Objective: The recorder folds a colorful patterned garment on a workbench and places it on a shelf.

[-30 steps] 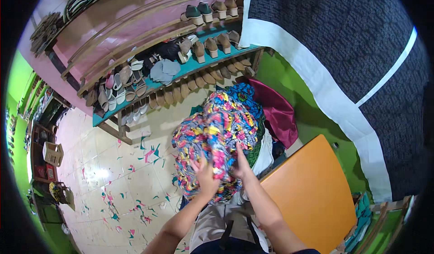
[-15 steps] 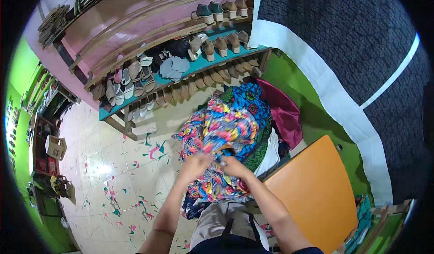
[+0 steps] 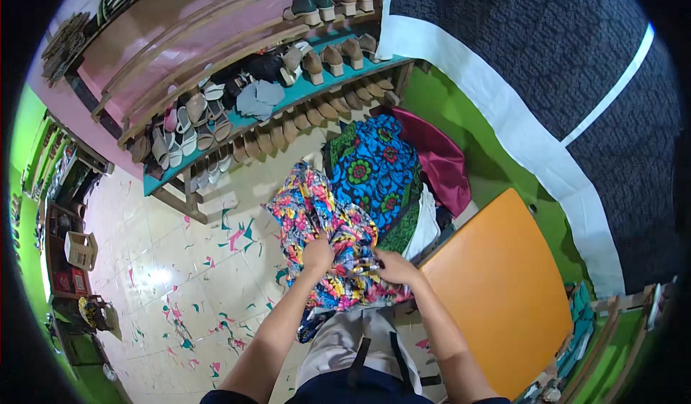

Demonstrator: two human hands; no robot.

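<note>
A crumpled multicoloured floral cloth spreads out in front of my legs. My left hand is closed on its left part, fingers partly sunk in the folds. Farther right, my right hand pinches the same cloth near its right edge. Behind it lies a heap with a blue patterned cloth with green and red flowers on top. A white cloth and a shiny magenta cloth show at the heap's right side.
An orange tabletop stands close to my right arm. A teal-topped shelf with many shoes runs along the far wall. Fabric scraps litter the tiled floor at left. A dark curtain with white edging hangs at right.
The floral cloth has come down toward me and lies flatter, uncovering the blue patterned cloth behind it. My hands have moved slightly farther apart, both still gripping the floral cloth.
</note>
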